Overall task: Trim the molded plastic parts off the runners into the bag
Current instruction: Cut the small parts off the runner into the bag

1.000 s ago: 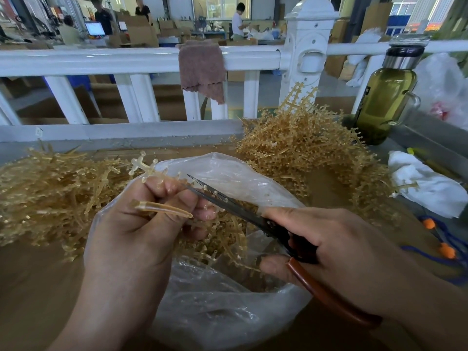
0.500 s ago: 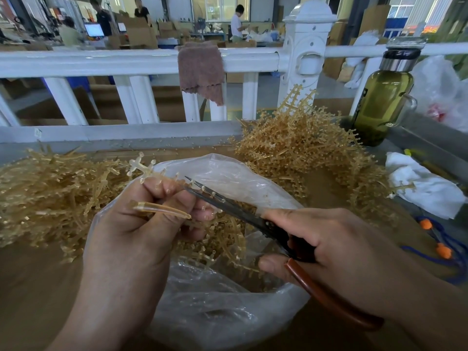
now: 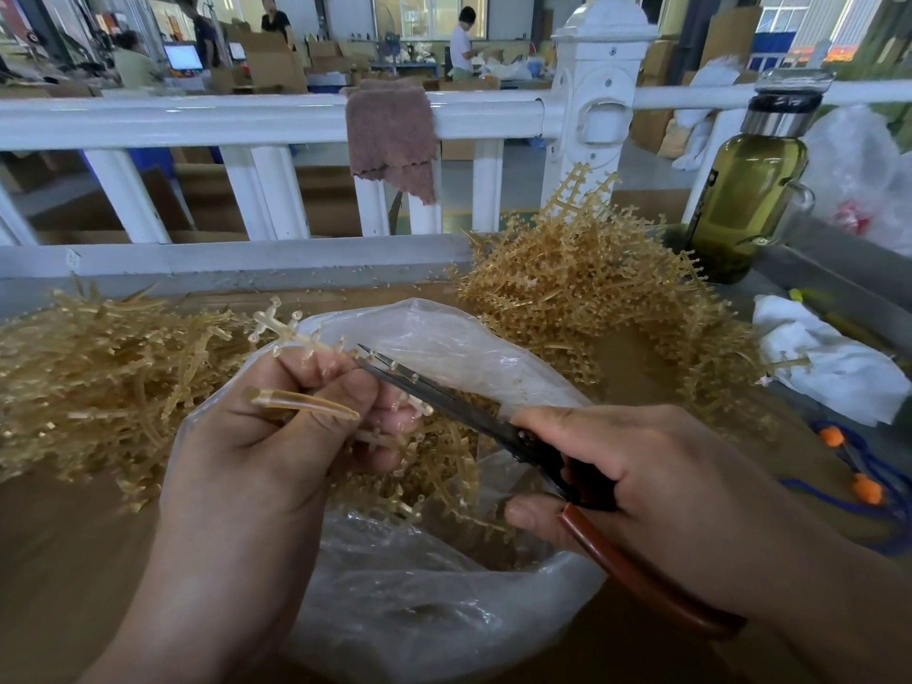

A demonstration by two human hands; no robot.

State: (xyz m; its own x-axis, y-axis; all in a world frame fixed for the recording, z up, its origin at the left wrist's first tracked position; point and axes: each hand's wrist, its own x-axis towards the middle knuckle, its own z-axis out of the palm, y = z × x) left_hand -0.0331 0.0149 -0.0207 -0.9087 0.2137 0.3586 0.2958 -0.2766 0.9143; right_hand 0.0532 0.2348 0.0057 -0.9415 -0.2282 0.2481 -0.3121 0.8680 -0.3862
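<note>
My left hand [image 3: 256,451] grips an amber plastic runner [image 3: 301,402] over the open clear plastic bag [image 3: 444,609]; the runner's cross-shaped end [image 3: 274,328] sticks up past my fingers. My right hand [image 3: 656,486] holds scissors [image 3: 444,397] with brown handles, and their nearly closed blades lie against the runner at my left fingertips. Small parts sit along the blade. More amber pieces lie inside the bag under my fingers.
Heaps of amber runners lie at the left [image 3: 74,387] and back right [image 3: 592,298] of the brown table. A green bottle [image 3: 745,190], white cloth [image 3: 829,367] and blue cord with orange beads [image 3: 858,466] sit to the right. A white railing [image 3: 247,120] runs behind.
The scissors and both hands stay nearly in place. The blades have shifted slightly along the runner toward my left fingers.
</note>
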